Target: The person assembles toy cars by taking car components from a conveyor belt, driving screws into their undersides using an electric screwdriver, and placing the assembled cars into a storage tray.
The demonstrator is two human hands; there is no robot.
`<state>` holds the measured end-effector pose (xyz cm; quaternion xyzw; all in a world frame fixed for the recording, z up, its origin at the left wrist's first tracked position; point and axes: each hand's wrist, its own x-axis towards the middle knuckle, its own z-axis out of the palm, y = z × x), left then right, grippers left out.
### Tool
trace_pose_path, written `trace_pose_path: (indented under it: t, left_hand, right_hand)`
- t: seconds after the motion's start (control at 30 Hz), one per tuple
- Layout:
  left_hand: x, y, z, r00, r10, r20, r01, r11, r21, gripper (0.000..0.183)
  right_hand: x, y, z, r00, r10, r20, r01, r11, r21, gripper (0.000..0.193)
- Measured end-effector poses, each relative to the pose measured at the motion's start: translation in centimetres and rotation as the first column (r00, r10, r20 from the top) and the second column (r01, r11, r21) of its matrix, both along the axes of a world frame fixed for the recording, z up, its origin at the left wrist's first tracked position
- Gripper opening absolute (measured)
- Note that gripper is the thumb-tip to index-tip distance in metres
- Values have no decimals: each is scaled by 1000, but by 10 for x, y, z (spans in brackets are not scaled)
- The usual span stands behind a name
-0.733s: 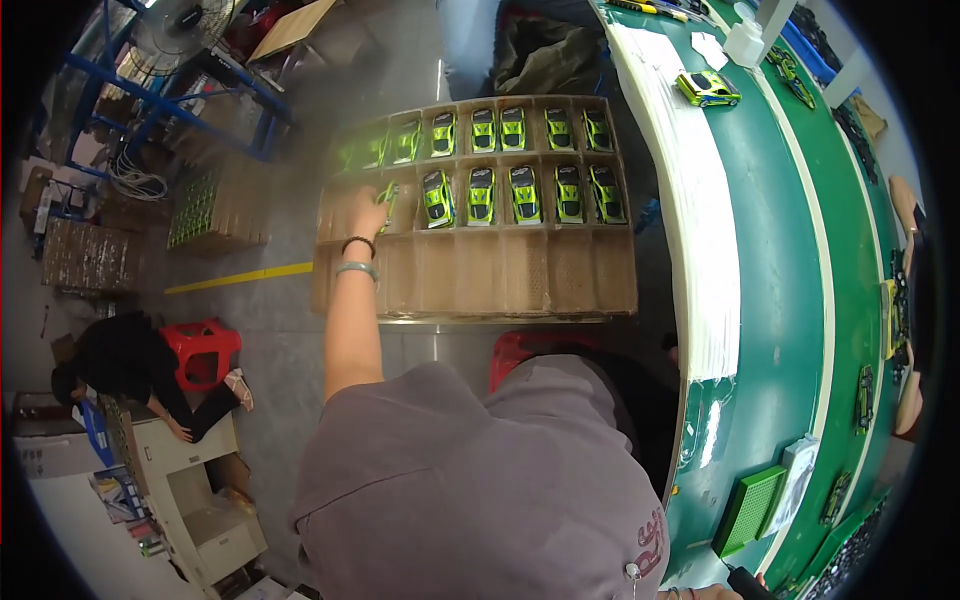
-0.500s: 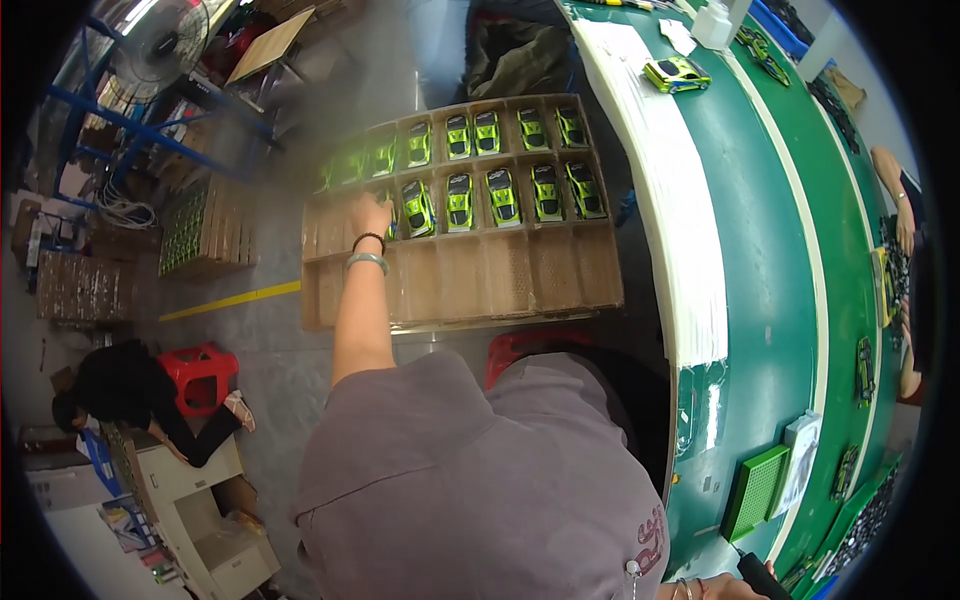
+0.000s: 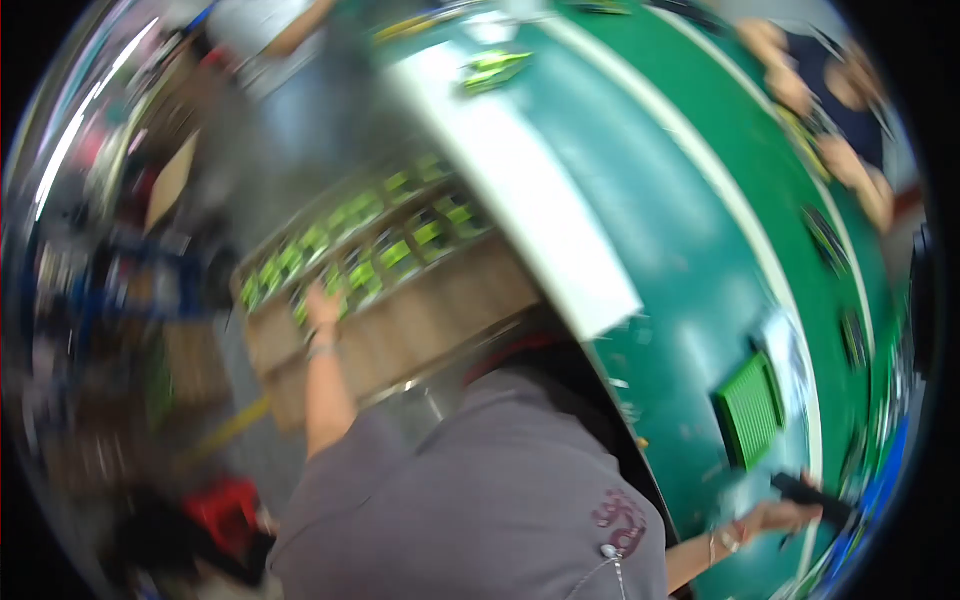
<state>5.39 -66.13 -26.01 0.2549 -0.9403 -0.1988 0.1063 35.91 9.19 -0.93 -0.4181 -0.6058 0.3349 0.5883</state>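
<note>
My left hand (image 3: 324,303) reaches over a brown compartment tray (image 3: 410,325), among green-and-black toy cars (image 3: 362,275). Its fingers touch or hover at a car near the tray's left end. Motion smears them, so I cannot tell whether they grip it. Two rows of cars fill the far compartments, while the nearest row is bare cardboard. Over at the lower right, my right hand (image 3: 770,518) is closed round a black electric screwdriver (image 3: 815,497), held above the green workbench. Near that hand lies a green ridged pad (image 3: 750,412).
The green workbench (image 3: 690,270) curves along the right, with a white sheet (image 3: 530,190) on its edge and a toy car (image 3: 495,72) at the far end. Across it, a co-worker's hands (image 3: 835,150) handle something. A red stool (image 3: 222,512) stands lower left.
The whole view has turned, so the tray now slants and more workbench shows. My right hand has come further into view with the screwdriver. My left hand stays at the tray's left end.
</note>
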Motion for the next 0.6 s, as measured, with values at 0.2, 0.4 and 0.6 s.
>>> trace_pose_path:
  t: [0.2,0.4,0.6]
  left_hand:
    - [-38,25,56,936,-212,-282,110,935,-337,29]
    - [-122,249,222,555,-496,-668,663,748,-4,27]
    - [-109,518,311,-157,-870,-468,975,-60,-215,26]
  right_hand:
    - [-22,-6,-36,926,259,-275,-266,964,11,80]
    - [-22,-27,-15,929,264,-259,-265,964,32,83]
    - [-30,-35,-9,938,304,-169,-299,953,58,84]
